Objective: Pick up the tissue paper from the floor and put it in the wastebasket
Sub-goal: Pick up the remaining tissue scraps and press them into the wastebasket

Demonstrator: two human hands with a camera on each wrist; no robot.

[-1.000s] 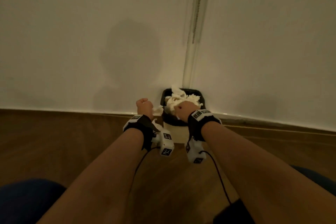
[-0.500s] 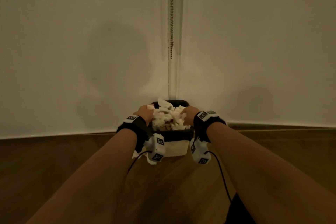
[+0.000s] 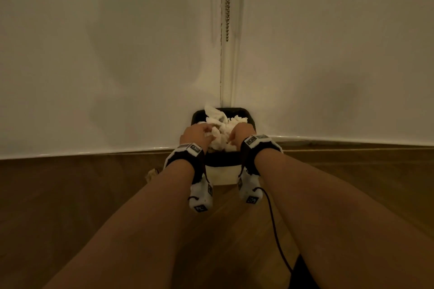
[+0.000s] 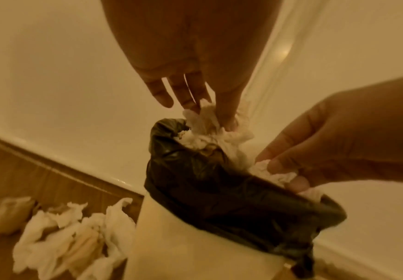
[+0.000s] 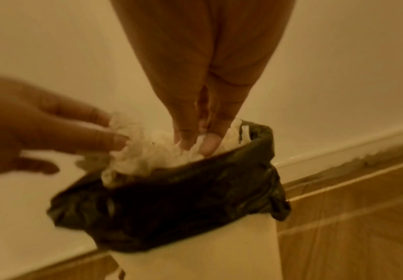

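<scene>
A white wastebasket [image 3: 223,177] with a black liner [image 4: 210,181] stands in the corner, heaped with crumpled white tissue paper [image 3: 222,128]. My left hand [image 3: 199,132] is over its left side, and its straight fingers [image 4: 188,98] press down on the heap. Over the right side, my right hand [image 3: 239,135] pinches a wad of tissue [image 4: 271,173] between thumb and fingertips [image 5: 210,144] at the rim. More crumpled tissue [image 4: 71,236] lies on the floor to the left of the basket, and only a scrap of that floor tissue [image 3: 151,173] shows in the head view.
White walls meet right behind the basket, with a beaded chain [image 3: 227,7] hanging down the corner. Wooden floor [image 3: 70,195] runs to both sides. A black cable [image 3: 274,230] trails from my right wrist.
Both hands, closed around tissue beside the basket a second ago, have moved over it. The left fingers have straightened onto the heap.
</scene>
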